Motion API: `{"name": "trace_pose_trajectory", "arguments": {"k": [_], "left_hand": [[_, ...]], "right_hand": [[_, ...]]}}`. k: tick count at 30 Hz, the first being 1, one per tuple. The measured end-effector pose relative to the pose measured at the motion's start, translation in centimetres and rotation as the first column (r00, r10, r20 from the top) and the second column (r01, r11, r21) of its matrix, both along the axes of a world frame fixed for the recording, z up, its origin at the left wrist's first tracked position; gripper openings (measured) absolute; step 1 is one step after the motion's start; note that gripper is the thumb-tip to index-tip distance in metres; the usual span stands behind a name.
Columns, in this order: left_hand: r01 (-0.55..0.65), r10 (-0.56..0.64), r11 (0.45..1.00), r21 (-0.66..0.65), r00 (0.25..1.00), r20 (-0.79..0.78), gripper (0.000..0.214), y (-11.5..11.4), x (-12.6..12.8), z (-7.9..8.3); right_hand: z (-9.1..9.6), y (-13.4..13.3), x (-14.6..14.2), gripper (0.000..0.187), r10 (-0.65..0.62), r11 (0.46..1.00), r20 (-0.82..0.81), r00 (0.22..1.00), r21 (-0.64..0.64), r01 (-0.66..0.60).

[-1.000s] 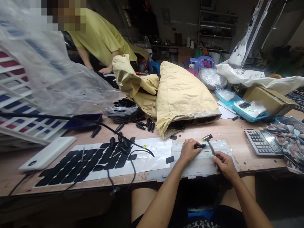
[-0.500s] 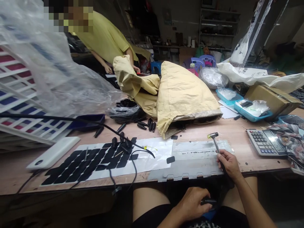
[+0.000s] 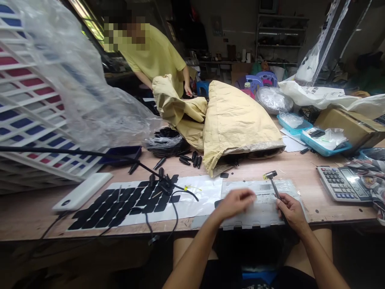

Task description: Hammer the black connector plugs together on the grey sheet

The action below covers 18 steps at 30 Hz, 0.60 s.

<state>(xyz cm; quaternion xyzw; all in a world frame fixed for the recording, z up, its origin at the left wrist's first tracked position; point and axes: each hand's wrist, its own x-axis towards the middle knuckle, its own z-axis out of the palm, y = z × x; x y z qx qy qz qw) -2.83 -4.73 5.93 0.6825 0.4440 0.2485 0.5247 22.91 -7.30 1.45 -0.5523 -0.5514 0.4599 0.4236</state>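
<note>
My right hand (image 3: 291,210) is closed round the handle of a small hammer (image 3: 272,175), its metal head raised over the right part of a clear plastic mat (image 3: 267,210). Over the mat's left part is my left hand (image 3: 236,204), its fingers bent and smeared by motion, so I cannot make out whether they hold anything. Left of it, a white sheet (image 3: 207,186) carries rows of black rounded pads (image 3: 112,206). Several black tubular parts (image 3: 164,186) sit on those pads near a black cable (image 3: 183,193) with a yellow tie.
A yellowish sack (image 3: 240,120) lies open toward me. Behind it a person in a yellow shirt (image 3: 159,50) bends over the table. A calculator (image 3: 344,184), blue baskets (image 3: 325,142) and a carton (image 3: 345,124) stand right; a white crate (image 3: 39,104) leans left.
My left hand has risen from my lap, where it held a dark rod-like thing, to above the mat. The hammer stays in my right hand. The other person has straightened somewhat.
</note>
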Motion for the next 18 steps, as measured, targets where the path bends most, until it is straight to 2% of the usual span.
{"name": "trace_pose_trajectory", "arguments": {"k": [1, 2, 3, 4, 5, 6, 7, 9, 13, 18], "left_hand": [[-0.209, 0.215, 0.973, 0.102, 0.975, -0.052, 0.032, 2.3, -0.4, 0.1], [-0.404, 0.431, 0.890, 0.211, 0.896, -0.106, 0.030, 4.5, -0.7, -0.1], [-0.541, 0.602, 0.785, 0.302, 0.781, -0.168, 0.028, 6.5, -1.0, -0.5], [-0.624, 0.723, 0.683, 0.381, 0.654, -0.224, 0.027, 8.4, -1.2, -1.0], [-0.663, 0.796, 0.603, 0.443, 0.541, -0.273, 0.028, 9.9, -1.4, -1.6], [-0.674, 0.832, 0.555, 0.488, 0.456, -0.316, 0.028, 11.1, -1.6, -2.2], [-0.671, 0.846, 0.532, 0.517, 0.403, -0.349, 0.028, 12.1, -1.7, -2.7], [-0.664, 0.844, 0.531, 0.526, 0.364, -0.393, 0.028, 13.3, -2.0, -3.5], [-0.708, 0.826, 0.540, 0.455, 0.343, -0.447, 0.027, 14.2, -2.4, -4.3], [-0.741, 0.823, 0.529, 0.413, 0.331, -0.461, 0.025, 14.8, -3.1, -4.1]], "right_hand": [[0.0, 0.0, 0.0, 0.043, -0.007, 1.000, 0.001, 1.000, 0.002, 0.007], [0.1, 0.0, 0.1, 0.044, -0.015, 1.000, -0.001, 1.000, 0.004, 0.015], [0.2, 0.1, 0.1, 0.045, -0.023, 1.000, -0.007, 1.000, 0.005, 0.023], [0.3, 0.1, 0.1, 0.046, -0.031, 1.000, -0.015, 0.999, 0.003, 0.031], [0.5, 0.1, 0.1, 0.047, -0.037, 0.999, -0.023, 0.999, -0.001, 0.037], [0.6, 0.1, 0.1, 0.048, -0.042, 0.999, -0.031, 0.999, -0.006, 0.042], [0.8, 0.1, 0.1, 0.048, -0.046, 0.999, -0.038, 0.998, -0.010, 0.045], [1.0, 0.1, 0.2, 0.048, -0.051, 0.999, -0.048, 0.998, -0.012, 0.051], [1.0, 0.2, 0.3, 0.047, -0.048, 0.999, -0.048, 0.998, -0.010, 0.048], [1.1, 0.2, 0.2, 0.049, -0.045, 0.999, -0.034, 0.998, 0.014, 0.045]]}}
